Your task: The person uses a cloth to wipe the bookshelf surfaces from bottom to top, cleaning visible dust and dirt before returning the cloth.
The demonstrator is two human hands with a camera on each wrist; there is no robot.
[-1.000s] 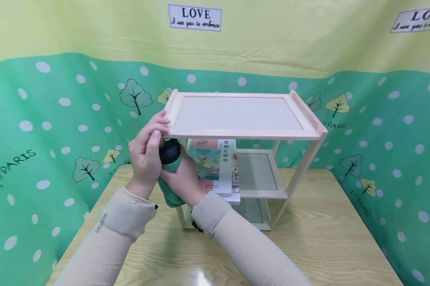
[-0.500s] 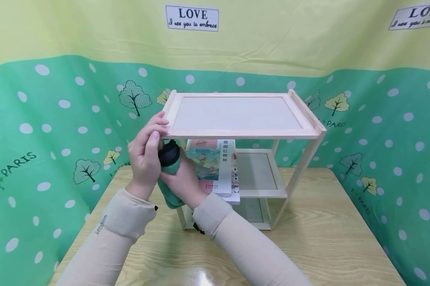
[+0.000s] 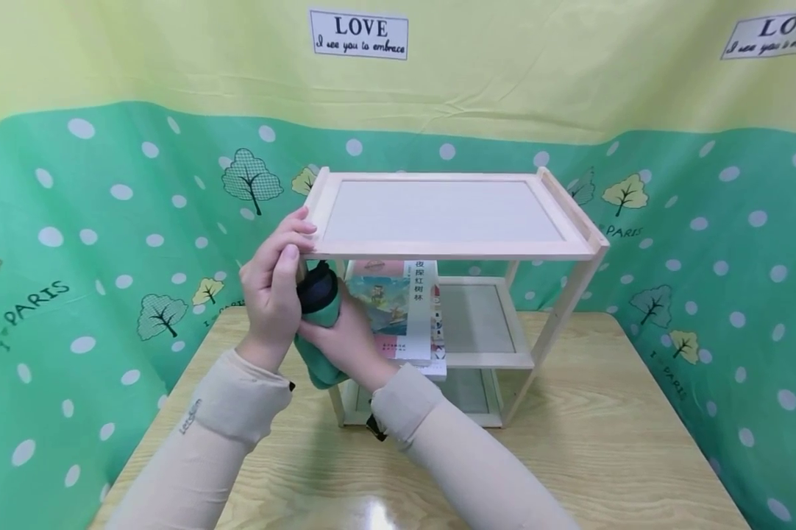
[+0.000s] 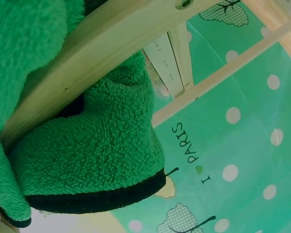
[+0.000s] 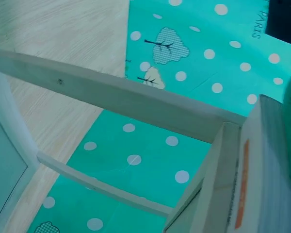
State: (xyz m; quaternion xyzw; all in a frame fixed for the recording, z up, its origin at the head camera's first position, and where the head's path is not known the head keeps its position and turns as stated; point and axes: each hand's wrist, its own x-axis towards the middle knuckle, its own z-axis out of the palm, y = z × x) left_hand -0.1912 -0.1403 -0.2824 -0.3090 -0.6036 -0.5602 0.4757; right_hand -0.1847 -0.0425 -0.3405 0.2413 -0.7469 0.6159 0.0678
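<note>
My left hand (image 3: 274, 294) holds the near left corner of a pale wooden three-tier shelf (image 3: 438, 257), with fingers over the top rail and thumb in front. Just below that corner, my right hand (image 3: 345, 335) grips a green fuzzy cloth (image 3: 320, 364) against the left front post. A dark, rounded part of the bundle shows above the right hand. In the left wrist view the cloth (image 4: 102, 141) wraps around the wooden post (image 4: 82, 58) and shows a black border. Most of the right fingers are hidden behind the bundle.
Stacked books (image 3: 398, 316) lie on the left of the middle shelf, their front edges jutting out beside the right hand. The shelf stands on a wooden table (image 3: 570, 442). A green and yellow patterned curtain (image 3: 702, 184) surrounds it on the back and sides.
The right hand and cloth have shifted slightly down and to the right along the post. The left hand stays on the corner.
</note>
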